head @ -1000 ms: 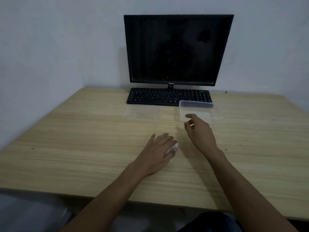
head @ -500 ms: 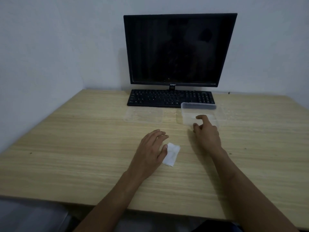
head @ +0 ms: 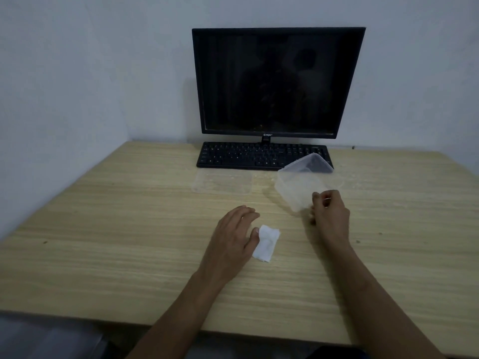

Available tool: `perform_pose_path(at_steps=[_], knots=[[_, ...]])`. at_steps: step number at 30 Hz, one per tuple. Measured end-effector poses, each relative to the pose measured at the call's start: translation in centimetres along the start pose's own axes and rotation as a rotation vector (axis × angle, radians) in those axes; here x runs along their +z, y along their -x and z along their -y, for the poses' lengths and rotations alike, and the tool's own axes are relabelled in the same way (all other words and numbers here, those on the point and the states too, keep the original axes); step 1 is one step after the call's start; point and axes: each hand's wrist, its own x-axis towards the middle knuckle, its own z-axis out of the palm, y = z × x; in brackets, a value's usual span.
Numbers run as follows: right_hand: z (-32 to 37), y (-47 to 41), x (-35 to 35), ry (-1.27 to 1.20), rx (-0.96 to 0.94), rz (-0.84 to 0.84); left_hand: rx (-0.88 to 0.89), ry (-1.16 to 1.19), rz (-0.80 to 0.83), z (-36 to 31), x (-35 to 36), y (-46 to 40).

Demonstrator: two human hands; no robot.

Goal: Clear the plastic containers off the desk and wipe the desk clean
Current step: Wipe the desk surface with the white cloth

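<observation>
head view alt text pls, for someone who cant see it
A person's right hand tilts a clear plastic container up off a wooden desk, while the left hand rests beside a white wipe. A keyboard and dark monitor sit behind.

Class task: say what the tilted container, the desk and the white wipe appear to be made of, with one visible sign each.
Container: clear, thin plastic; the desk shows through it.
Desk: pale wood or wood-look laminate, matte; grain lines.
Wipe: probably tissue or cloth; white, soft creases.
</observation>
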Motion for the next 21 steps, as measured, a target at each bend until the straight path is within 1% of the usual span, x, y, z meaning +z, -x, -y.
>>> perform_pose_path(at_steps=[4,8,11,14,18,21], knots=[[0.1,0.8,-0.8,-0.023,-0.027,-0.011,-0.017,0.026,-0.025,-0.3,-0.3,0.0],[0.8,1.8,-0.6,-0.026,-0.182,0.06,-0.108,0.154,-0.058,-0.8,-1.1,0.0],[1.7,2.6,0.3,-0.051,-0.245,0.116,-0.188,0.26,-0.018,-0.9,-1.6,0.0],[2.0,3.1,1.1,-0.02,-0.293,0.133,-0.216,0.312,0.012,-1.0,-1.6,0.0],[2.1,3.2,1.2,-0.124,-0.273,0.184,-0.229,0.356,0.0,-0.9,-1.7,-0.1],[2.3,3.2,1.2,-0.274,-0.205,0.258,-0.241,0.415,0.049,-1.0,-1.6,-0.3]])
